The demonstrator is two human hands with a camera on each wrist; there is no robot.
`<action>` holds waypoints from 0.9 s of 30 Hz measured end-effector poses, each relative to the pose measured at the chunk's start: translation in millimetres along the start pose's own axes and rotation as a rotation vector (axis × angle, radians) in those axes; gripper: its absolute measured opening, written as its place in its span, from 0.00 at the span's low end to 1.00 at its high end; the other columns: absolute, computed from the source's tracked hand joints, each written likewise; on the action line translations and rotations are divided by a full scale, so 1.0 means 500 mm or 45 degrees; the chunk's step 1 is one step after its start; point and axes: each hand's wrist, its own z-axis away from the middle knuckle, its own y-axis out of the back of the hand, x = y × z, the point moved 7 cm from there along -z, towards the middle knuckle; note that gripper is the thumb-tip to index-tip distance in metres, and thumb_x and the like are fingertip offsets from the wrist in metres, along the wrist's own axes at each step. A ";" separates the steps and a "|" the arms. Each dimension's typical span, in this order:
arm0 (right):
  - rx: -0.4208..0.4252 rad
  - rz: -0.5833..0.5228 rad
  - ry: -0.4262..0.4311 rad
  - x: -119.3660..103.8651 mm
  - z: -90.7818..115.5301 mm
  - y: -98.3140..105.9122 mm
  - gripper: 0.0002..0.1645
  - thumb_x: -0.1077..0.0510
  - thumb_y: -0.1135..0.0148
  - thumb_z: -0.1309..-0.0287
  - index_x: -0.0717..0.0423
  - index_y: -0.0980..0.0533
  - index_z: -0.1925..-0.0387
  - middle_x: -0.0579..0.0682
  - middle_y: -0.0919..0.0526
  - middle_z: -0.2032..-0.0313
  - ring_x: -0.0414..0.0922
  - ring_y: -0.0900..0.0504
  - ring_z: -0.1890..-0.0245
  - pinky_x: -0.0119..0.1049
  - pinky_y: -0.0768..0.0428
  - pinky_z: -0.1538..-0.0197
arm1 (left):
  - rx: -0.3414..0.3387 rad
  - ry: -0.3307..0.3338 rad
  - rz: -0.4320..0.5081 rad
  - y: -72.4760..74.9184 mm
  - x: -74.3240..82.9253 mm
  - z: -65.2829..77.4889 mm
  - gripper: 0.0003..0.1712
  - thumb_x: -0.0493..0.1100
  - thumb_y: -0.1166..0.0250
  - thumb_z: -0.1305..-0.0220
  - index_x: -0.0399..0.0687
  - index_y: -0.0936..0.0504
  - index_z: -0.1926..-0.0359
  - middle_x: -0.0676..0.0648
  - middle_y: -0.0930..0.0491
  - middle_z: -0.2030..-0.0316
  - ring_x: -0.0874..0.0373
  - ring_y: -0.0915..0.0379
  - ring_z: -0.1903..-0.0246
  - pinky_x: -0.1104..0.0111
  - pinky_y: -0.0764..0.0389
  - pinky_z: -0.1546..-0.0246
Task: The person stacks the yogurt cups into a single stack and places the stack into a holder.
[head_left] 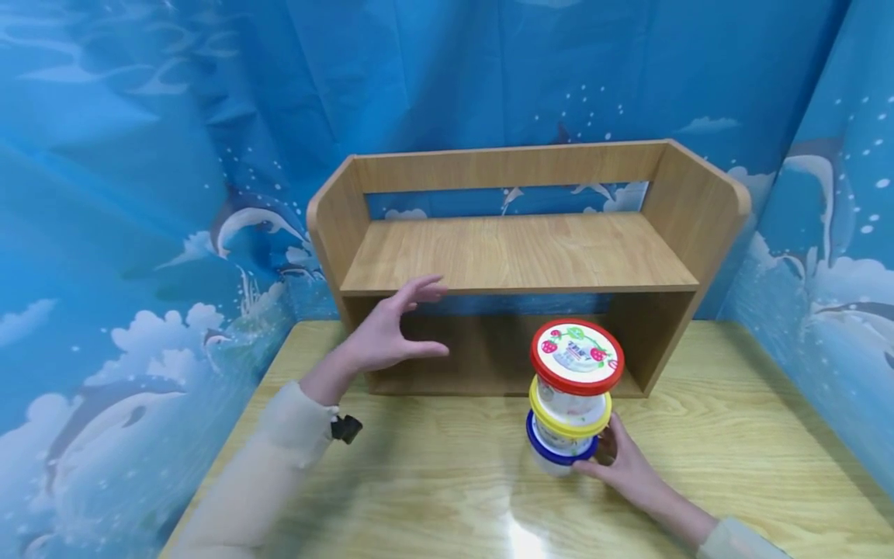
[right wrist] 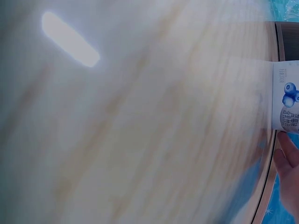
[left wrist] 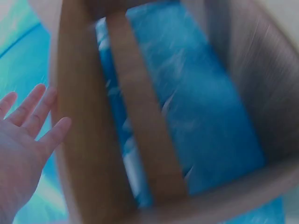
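Note:
Three round tubs stand stacked on the table: a red-lidded tub point(head_left: 576, 356) on top, a yellow-lidded tub point(head_left: 569, 415) in the middle, a blue-lidded tub point(head_left: 555, 454) at the bottom. Blueberries are printed on the tub side point(right wrist: 287, 95) in the right wrist view. My right hand point(head_left: 632, 466) is at the stack's right side, thumb tip by the blue lid, with a gap between palm and tubs. Fingers and thumb spread apart, my left hand point(head_left: 384, 334) is raised in front of the wooden shelf's point(head_left: 517, 248) left part, holding nothing.
The two-level shelf stands at the back of the wooden table point(head_left: 433, 473), its side panel point(head_left: 698, 210) rising right of the stack. Blue sea-patterned curtains point(head_left: 447, 70) surround the table. A dark object point(head_left: 345, 428) sits at the left cuff.

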 end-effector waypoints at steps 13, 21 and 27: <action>0.000 0.007 -0.023 -0.001 0.000 0.000 0.50 0.72 0.28 0.56 0.69 0.46 0.34 0.73 0.27 0.46 0.31 0.24 0.53 0.31 0.23 0.51 | 0.887 -0.378 -0.462 0.210 0.053 0.040 0.33 0.46 0.30 0.41 0.39 0.31 0.38 0.42 0.31 0.36 0.52 0.37 0.36 0.54 0.28 0.42; -0.002 0.003 -0.015 -0.001 0.000 0.002 0.51 0.73 0.28 0.56 0.70 0.47 0.33 0.74 0.28 0.46 0.32 0.24 0.53 0.31 0.23 0.51 | 1.103 -0.172 -0.537 0.257 0.020 0.028 0.32 0.41 0.35 0.37 0.43 0.35 0.34 0.49 0.37 0.32 0.60 0.45 0.32 0.61 0.31 0.39; -0.012 0.005 -0.027 -0.001 0.001 0.001 0.51 0.72 0.28 0.55 0.69 0.47 0.33 0.74 0.28 0.45 0.32 0.24 0.53 0.32 0.23 0.51 | 1.016 0.047 -0.469 0.271 -0.024 0.005 0.32 0.39 0.37 0.33 0.48 0.37 0.32 0.49 0.38 0.31 0.64 0.44 0.33 0.64 0.35 0.37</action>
